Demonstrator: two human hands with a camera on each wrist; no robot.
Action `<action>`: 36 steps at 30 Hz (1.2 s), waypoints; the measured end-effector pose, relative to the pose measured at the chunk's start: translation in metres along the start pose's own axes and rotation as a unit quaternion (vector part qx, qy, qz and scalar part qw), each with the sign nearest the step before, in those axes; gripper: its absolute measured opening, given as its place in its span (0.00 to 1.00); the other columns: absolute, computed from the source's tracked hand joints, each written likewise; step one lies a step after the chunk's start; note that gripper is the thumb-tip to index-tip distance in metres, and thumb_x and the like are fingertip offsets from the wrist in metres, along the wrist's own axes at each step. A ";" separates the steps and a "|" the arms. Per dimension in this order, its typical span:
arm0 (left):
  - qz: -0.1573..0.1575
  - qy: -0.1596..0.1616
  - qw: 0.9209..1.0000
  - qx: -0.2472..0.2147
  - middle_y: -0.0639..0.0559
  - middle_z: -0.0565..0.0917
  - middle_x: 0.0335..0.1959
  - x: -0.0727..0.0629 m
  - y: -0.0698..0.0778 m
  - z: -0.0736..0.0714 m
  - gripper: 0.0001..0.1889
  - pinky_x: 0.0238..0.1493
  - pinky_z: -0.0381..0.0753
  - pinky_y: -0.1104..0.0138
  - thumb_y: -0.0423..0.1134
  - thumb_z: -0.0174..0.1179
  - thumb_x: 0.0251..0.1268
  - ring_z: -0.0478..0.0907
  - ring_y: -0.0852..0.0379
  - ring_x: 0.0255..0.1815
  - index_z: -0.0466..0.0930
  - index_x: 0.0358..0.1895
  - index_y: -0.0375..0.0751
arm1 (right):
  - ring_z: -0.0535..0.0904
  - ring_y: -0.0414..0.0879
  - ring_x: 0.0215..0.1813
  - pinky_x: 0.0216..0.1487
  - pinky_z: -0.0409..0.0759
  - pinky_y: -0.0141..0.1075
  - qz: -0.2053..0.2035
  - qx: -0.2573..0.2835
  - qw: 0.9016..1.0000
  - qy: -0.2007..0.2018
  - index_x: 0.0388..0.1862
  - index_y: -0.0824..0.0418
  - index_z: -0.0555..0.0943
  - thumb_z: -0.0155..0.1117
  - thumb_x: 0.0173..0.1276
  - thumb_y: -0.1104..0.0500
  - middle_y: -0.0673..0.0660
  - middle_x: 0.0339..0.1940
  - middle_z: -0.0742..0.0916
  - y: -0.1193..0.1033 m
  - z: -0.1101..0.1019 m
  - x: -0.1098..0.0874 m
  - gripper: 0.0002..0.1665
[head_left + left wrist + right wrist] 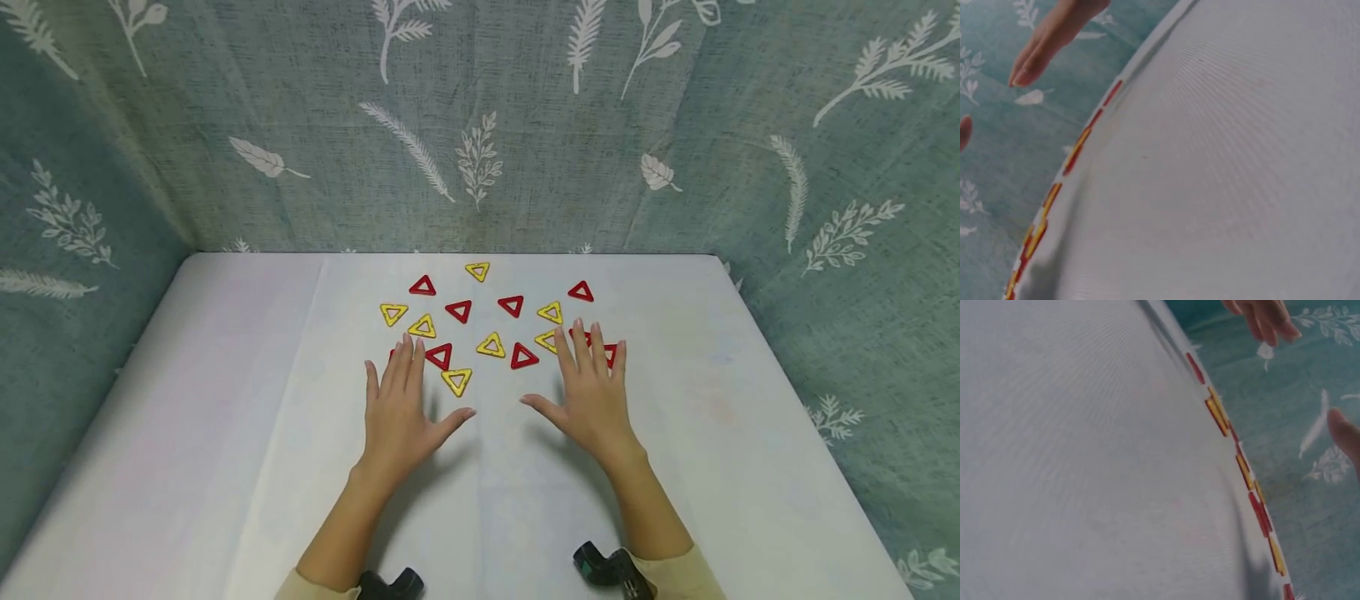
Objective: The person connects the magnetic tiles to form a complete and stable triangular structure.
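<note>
Red and yellow hollow triangles lie scattered over the far middle of the white table (315, 467). My left hand (400, 421) hovers palm down with straight fingers and thumb spread wide, near a yellow triangle (456, 372) and a red triangle (449, 357). Its fingertips partly hide another red piece. To the right, my right hand (596, 404) is held the same way, holding nothing. Its fingers partly cover a yellow triangle (546, 334) and two red ones. In both wrist views the triangles appear edge-on, with the fingers (1047, 47) raised above the tabletop.
Behind the table hangs a green-grey curtain (315, 208) with white leaf prints, which also runs down both sides. Black devices (392, 586) are strapped at both wrists, below beige sleeves (678, 577). More triangles, such as a yellow one (477, 267), lie farther back.
</note>
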State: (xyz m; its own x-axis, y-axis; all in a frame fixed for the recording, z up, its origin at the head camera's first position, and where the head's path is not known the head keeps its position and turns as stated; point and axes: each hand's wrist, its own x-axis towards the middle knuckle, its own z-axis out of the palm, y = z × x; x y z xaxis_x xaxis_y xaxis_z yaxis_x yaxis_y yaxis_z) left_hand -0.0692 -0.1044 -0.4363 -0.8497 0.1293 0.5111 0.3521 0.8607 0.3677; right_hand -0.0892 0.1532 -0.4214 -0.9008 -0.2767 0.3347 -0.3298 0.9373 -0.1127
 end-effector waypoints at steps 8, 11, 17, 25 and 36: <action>-0.005 0.057 0.994 -0.089 0.36 0.65 0.68 -0.005 -0.009 0.015 0.54 0.64 0.53 0.36 0.68 0.61 0.48 0.63 0.39 0.69 0.56 0.71 0.31 | 0.48 0.64 0.76 0.70 0.45 0.62 0.002 0.048 0.999 -0.013 0.75 0.60 0.53 0.52 0.58 0.25 0.66 0.75 0.58 0.001 0.008 0.002 0.58; -0.009 0.065 0.991 -0.114 0.37 0.66 0.68 -0.007 -0.012 0.018 0.55 0.64 0.54 0.37 0.58 0.71 0.42 0.63 0.40 0.68 0.55 0.71 0.32 | 0.47 0.62 0.76 0.69 0.46 0.62 0.005 0.056 0.998 -0.021 0.75 0.60 0.54 0.62 0.55 0.32 0.65 0.75 0.58 0.001 0.010 0.003 0.58; -0.007 0.073 0.985 -0.158 0.34 0.71 0.64 -0.012 -0.021 0.026 0.52 0.64 0.57 0.40 0.65 0.63 0.51 0.66 0.40 0.66 0.55 0.71 0.32 | 0.51 0.60 0.75 0.69 0.50 0.60 -0.001 0.054 0.998 -0.024 0.74 0.61 0.55 0.63 0.55 0.33 0.65 0.74 0.61 0.000 0.012 0.004 0.57; -0.010 0.089 0.978 -0.190 0.33 0.75 0.58 -0.019 -0.028 0.034 0.50 0.64 0.57 0.39 0.69 0.56 0.53 0.69 0.41 0.62 0.57 0.71 0.35 | 0.56 0.62 0.73 0.69 0.54 0.58 -0.010 0.101 0.995 -0.014 0.73 0.64 0.57 0.67 0.54 0.38 0.66 0.72 0.64 -0.001 0.018 0.002 0.55; -0.023 0.075 0.978 -0.196 0.35 0.74 0.58 -0.022 -0.036 0.037 0.48 0.61 0.68 0.51 0.43 0.76 0.40 0.68 0.43 0.62 0.62 0.68 0.32 | 0.61 0.58 0.72 0.68 0.59 0.54 -0.041 0.233 0.971 0.032 0.70 0.68 0.61 0.69 0.57 0.49 0.66 0.70 0.68 -0.004 0.037 0.007 0.48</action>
State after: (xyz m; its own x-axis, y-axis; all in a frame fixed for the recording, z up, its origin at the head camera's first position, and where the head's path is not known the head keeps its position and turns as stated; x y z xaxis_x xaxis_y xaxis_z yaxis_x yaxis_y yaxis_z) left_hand -0.0778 -0.1199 -0.4892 -0.8118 -0.0036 0.5839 0.4629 0.6056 0.6473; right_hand -0.1045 0.1396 -0.4530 -0.8518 -0.3187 0.4157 -0.5050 0.7107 -0.4899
